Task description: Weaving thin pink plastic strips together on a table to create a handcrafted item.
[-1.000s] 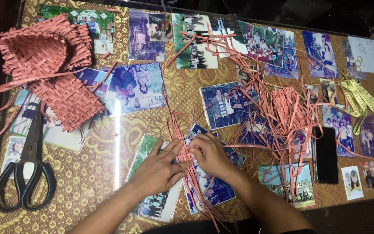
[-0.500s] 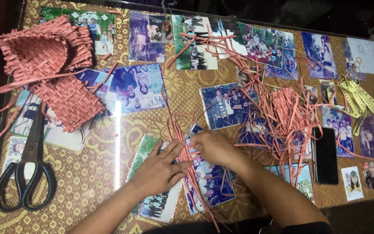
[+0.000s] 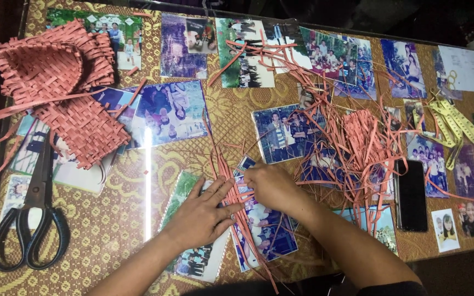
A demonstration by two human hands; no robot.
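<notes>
Right now the left hand lies flat, fingers spread, pinning pink strips to the table beside the scissors; the right hand pinches crossing strips. Lifting either palm could let the weave spring apart.

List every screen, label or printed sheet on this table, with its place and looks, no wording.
Phone: right of the right hand, flat, black rectangle, dark screen.
Paper sheet: far right corner, white, faint print.
Yellow tape: right edge, loosely folded strip with small marks.
Photo prints: spread under the glass top, colourful rectangles.
No packages or signs.
</notes>
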